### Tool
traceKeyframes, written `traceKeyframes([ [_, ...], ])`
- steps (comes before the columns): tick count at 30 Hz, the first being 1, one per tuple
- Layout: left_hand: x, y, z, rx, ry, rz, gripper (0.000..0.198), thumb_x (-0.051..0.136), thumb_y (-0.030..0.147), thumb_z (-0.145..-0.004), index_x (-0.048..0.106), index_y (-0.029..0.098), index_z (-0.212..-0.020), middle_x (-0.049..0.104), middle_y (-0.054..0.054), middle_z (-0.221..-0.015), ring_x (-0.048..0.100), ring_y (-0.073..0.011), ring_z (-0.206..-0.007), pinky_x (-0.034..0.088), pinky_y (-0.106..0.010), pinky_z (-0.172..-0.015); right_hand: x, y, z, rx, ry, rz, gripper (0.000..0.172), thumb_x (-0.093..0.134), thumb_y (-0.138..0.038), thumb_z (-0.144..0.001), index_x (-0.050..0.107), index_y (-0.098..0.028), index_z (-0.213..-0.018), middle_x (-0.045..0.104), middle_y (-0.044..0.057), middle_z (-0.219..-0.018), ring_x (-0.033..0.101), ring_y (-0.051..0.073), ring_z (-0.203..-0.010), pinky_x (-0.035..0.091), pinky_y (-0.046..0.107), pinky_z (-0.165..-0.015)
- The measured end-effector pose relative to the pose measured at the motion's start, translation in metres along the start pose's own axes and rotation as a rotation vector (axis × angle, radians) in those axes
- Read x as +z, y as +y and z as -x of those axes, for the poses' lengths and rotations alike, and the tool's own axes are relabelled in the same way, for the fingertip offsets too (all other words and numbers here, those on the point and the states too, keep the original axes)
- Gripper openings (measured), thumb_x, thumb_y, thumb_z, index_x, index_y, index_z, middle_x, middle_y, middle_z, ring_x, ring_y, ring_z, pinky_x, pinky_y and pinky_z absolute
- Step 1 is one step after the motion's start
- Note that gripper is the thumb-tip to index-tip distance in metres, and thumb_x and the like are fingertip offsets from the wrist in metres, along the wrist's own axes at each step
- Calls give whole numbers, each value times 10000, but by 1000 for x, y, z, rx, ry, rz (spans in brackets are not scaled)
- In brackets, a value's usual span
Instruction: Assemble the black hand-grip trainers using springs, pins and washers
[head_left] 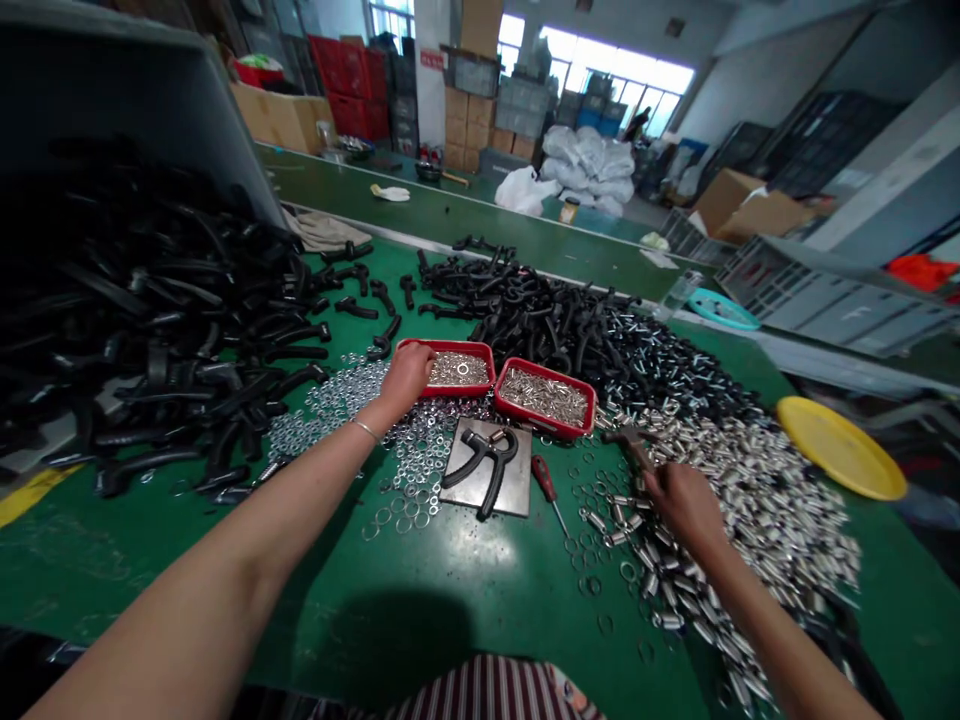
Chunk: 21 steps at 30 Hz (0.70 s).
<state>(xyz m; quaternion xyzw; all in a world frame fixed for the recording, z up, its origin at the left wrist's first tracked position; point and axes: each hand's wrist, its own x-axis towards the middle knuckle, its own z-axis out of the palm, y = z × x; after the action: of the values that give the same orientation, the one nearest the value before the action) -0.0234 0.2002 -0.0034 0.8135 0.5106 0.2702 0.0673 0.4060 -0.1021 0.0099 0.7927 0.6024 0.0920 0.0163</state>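
My left hand (406, 376) reaches into the left red tray (480, 352) of small silver washers, fingers curled down into them; what they pinch is hidden. My right hand (681, 500) is closed round the handle of a small hammer (627, 440), resting over the heap of silver metal sleeves (757, 500). Between the hands a black hand-grip part (484, 462) lies on a grey metal plate (517, 490). A second red tray (512, 372) of silver sleeves sits just behind the plate. A red-handled screwdriver (546, 484) lies beside the plate.
Black plastic handles are heaped at the left (150, 320) and behind the trays (540, 310). Loose washers (337, 410) scatter over the green table (420, 600). A yellow plate (840, 445) and a teal dish (724, 310) sit at the right. Crates and boxes stand beyond.
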Motion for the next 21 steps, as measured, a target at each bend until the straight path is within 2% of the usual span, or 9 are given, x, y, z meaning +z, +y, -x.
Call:
traceKeyframes([
  [3,-3,0,0,17,-8,1,210,488,147,-883,677,173,-970,669,-119,-1036,575,-260,-1053,420,-399,-1014,-21,-8,1,67,151,-240,245,477,-428,-886,537,-190,-891,612,138,-816,583,294,-772,443,390,-666],
  [4,-3,0,0,24,-9,-1,208,495,140,-877,678,178,-967,670,-115,-1039,575,-256,-1057,421,-395,-1015,-30,-14,4,103,151,-360,264,480,-443,-883,528,-190,-943,618,122,-808,592,284,-746,452,382,-650],
  [5,-3,0,0,30,-8,1,205,500,135,-873,677,181,-968,670,-111,-1048,574,-253,-1066,417,-391,-1022,-39,-24,9,142,103,-492,283,476,-461,-891,517,-197,-983,626,98,-787,597,263,-694,456,364,-619],
  [7,-3,1,0,32,-1,10,202,504,135,-875,670,177,-982,671,-111,-1063,573,-250,-1077,409,-390,-1033,-59,-50,20,149,-119,-719,302,431,-514,-931,510,-227,-982,629,41,-717,575,216,-570,444,322,-543],
  [9,-3,2,0,14,16,24,194,499,141,-885,658,161,-995,673,-122,-1057,579,-255,-1063,417,-394,-1020,-78,-82,28,35,-326,-848,341,380,-552,-961,521,-246,-905,623,17,-679,557,194,-530,422,297,-508],
  [12,-4,3,1,-19,37,51,167,501,143,-890,643,140,-978,680,-134,-1023,596,-254,-1009,447,-383,-970,-96,-129,28,-149,-378,-914,376,349,-548,-991,522,-248,-843,612,7,-655,572,189,-568,425,286,-558],
  [16,-7,4,3,-41,39,96,131,507,155,-904,636,160,-927,690,-108,-997,609,-230,-974,465,-351,-933,-92,-169,9,-201,-234,-869,351,304,-504,-1019,526,-239,-964,648,32,-754,611,208,-668,429,299,-643],
  [19,-8,3,2,-58,37,125,136,497,164,-919,633,167,-906,692,-103,-994,611,-224,-971,467,-346,-932,-83,-181,-8,-240,-378,-776,343,326,-499,-1006,501,-237,-869,623,32,-682,591,215,-612,411,305,-608],
  [21,-9,2,0,-65,39,139,137,494,171,-924,630,164,-911,688,-105,-999,608,-224,-986,463,-346,-943,-81,-183,-15,-262,-468,-815,383,311,-514,-1012,470,-246,-790,592,11,-617,578,202,-581,412,298,-603],
])
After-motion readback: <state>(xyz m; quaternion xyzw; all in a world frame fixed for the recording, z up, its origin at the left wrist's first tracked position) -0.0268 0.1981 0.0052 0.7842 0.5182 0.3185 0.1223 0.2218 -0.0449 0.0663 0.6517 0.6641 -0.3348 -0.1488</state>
